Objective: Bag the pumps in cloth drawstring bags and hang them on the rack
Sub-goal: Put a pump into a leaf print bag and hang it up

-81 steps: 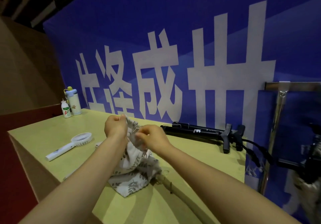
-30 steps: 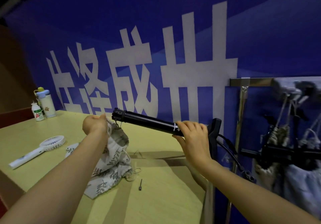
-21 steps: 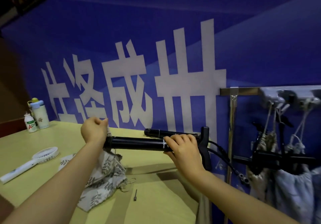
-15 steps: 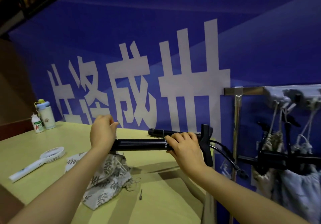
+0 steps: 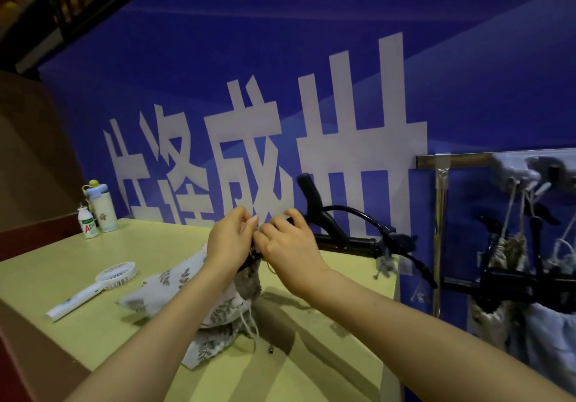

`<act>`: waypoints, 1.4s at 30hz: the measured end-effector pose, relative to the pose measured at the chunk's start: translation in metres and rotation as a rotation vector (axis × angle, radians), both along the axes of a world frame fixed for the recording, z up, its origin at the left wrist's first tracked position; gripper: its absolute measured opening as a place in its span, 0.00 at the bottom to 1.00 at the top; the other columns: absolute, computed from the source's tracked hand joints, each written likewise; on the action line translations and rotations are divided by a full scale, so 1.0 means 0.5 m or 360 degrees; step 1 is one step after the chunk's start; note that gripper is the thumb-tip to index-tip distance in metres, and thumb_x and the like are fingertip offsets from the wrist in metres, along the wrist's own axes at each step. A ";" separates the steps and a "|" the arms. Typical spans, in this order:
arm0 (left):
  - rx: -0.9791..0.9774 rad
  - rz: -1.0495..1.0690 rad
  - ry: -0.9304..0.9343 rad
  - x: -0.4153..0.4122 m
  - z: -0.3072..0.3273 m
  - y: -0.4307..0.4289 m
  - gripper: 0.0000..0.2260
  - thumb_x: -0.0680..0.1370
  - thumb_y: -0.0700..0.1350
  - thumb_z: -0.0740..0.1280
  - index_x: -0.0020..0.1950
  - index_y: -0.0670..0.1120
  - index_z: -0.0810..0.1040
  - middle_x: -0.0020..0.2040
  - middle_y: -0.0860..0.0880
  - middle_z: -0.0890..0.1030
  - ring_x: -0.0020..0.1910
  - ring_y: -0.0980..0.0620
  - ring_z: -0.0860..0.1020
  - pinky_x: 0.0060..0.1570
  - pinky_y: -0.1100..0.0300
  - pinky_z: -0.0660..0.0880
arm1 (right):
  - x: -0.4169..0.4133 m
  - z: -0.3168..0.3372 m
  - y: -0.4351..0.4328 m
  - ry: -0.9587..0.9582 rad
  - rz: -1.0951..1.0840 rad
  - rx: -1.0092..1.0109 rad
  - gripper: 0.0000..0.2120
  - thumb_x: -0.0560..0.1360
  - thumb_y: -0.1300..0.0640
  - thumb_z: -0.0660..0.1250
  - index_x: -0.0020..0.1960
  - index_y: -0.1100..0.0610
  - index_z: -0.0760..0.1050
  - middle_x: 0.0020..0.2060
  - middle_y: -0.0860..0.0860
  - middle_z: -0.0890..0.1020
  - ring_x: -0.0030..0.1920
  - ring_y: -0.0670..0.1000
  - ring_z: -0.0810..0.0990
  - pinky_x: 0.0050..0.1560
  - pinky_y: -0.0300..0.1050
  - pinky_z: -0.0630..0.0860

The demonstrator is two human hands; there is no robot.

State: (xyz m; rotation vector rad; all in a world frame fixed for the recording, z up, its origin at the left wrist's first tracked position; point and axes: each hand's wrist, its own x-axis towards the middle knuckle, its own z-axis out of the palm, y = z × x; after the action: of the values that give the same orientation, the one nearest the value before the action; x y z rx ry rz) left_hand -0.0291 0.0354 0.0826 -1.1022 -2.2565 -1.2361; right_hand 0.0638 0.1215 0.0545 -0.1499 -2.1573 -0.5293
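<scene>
Two hands working at the bag mouth: left hand and right hand pinching cloth around pump. Next: cinching cord, carrying to rack at three o'clock.

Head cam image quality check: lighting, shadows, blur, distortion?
Head view: dim overall, the pale yellow-green table carrying hard diagonal shadows under the arms; the bagged pumps on the metal rack at far right are dark and soft; wide-angle bowing tilts the blue banner with white lettering; the left hand and right hand at the leaf-print cloth bag are slightly smeared.
</scene>
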 end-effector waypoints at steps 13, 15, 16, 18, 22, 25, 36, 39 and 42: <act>-0.0412 -0.0103 0.0257 -0.048 -0.009 -0.052 0.15 0.72 0.49 0.69 0.57 0.49 0.72 0.49 0.48 0.81 0.49 0.46 0.79 0.49 0.49 0.77 | -0.038 0.053 -0.006 0.0090 0.0295 0.0202 0.10 0.67 0.57 0.73 0.48 0.54 0.80 0.47 0.49 0.84 0.54 0.53 0.80 0.69 0.54 0.65; -0.0278 -0.0151 0.0167 -0.055 -0.004 -0.058 0.13 0.74 0.46 0.69 0.56 0.48 0.72 0.48 0.47 0.82 0.48 0.46 0.80 0.46 0.53 0.76 | -0.030 0.035 0.004 0.0208 0.0496 0.0244 0.09 0.71 0.60 0.68 0.51 0.54 0.78 0.51 0.49 0.82 0.57 0.52 0.78 0.68 0.51 0.64; -0.0219 -0.0169 0.0121 -0.058 -0.002 -0.062 0.11 0.75 0.44 0.68 0.55 0.48 0.71 0.47 0.48 0.81 0.48 0.47 0.80 0.43 0.55 0.76 | -0.025 0.020 0.007 0.0234 0.0580 0.0247 0.09 0.72 0.62 0.66 0.51 0.54 0.78 0.51 0.49 0.82 0.55 0.51 0.79 0.64 0.49 0.67; -0.0090 -0.0161 0.0075 -0.067 0.012 -0.068 0.10 0.75 0.44 0.69 0.53 0.48 0.70 0.46 0.49 0.79 0.46 0.48 0.80 0.39 0.58 0.74 | -0.028 -0.013 0.006 0.0141 0.0522 -0.0113 0.09 0.73 0.59 0.63 0.51 0.54 0.77 0.48 0.50 0.82 0.50 0.53 0.80 0.54 0.47 0.72; 0.0075 -0.0114 0.0073 -0.070 0.059 -0.073 0.15 0.76 0.46 0.68 0.60 0.46 0.70 0.49 0.51 0.78 0.46 0.51 0.78 0.45 0.55 0.77 | -0.048 -0.007 -0.027 -0.0662 0.0071 -0.2195 0.31 0.73 0.33 0.58 0.61 0.59 0.71 0.55 0.56 0.80 0.52 0.55 0.81 0.52 0.49 0.78; 0.0138 -0.0083 0.0108 -0.064 0.093 -0.074 0.16 0.76 0.47 0.67 0.61 0.45 0.70 0.48 0.51 0.77 0.45 0.51 0.77 0.40 0.59 0.75 | -0.059 0.038 -0.055 -0.0875 0.0273 -0.2894 0.31 0.74 0.34 0.59 0.59 0.61 0.72 0.48 0.57 0.82 0.44 0.53 0.81 0.47 0.45 0.77; 0.0388 -0.0063 0.0314 0.058 0.229 -0.063 0.17 0.77 0.44 0.67 0.63 0.43 0.69 0.56 0.46 0.79 0.52 0.49 0.78 0.46 0.60 0.72 | 0.032 0.210 -0.020 0.0144 0.0856 -0.3505 0.11 0.80 0.57 0.56 0.44 0.61 0.72 0.31 0.57 0.75 0.32 0.53 0.75 0.49 0.50 0.80; 0.0456 -0.0092 0.0394 0.121 0.263 -0.053 0.18 0.76 0.46 0.68 0.63 0.43 0.69 0.54 0.47 0.79 0.49 0.51 0.76 0.45 0.60 0.71 | 0.089 0.254 -0.007 0.0217 0.0908 -0.3344 0.11 0.81 0.58 0.53 0.49 0.59 0.74 0.34 0.53 0.74 0.32 0.49 0.73 0.34 0.40 0.77; 0.0523 -0.0131 0.0441 0.200 0.288 -0.033 0.19 0.76 0.49 0.67 0.62 0.42 0.69 0.50 0.52 0.75 0.48 0.54 0.74 0.44 0.61 0.69 | 0.150 0.284 0.010 0.0368 0.0994 -0.3184 0.13 0.81 0.58 0.55 0.57 0.63 0.74 0.38 0.54 0.76 0.33 0.49 0.74 0.29 0.40 0.75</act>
State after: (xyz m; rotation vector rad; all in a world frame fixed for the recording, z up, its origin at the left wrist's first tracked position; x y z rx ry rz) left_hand 0.0708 0.0191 0.2269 -1.1644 -1.7474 -1.3345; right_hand 0.1389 0.1267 0.1967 -0.5050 -1.5316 1.9359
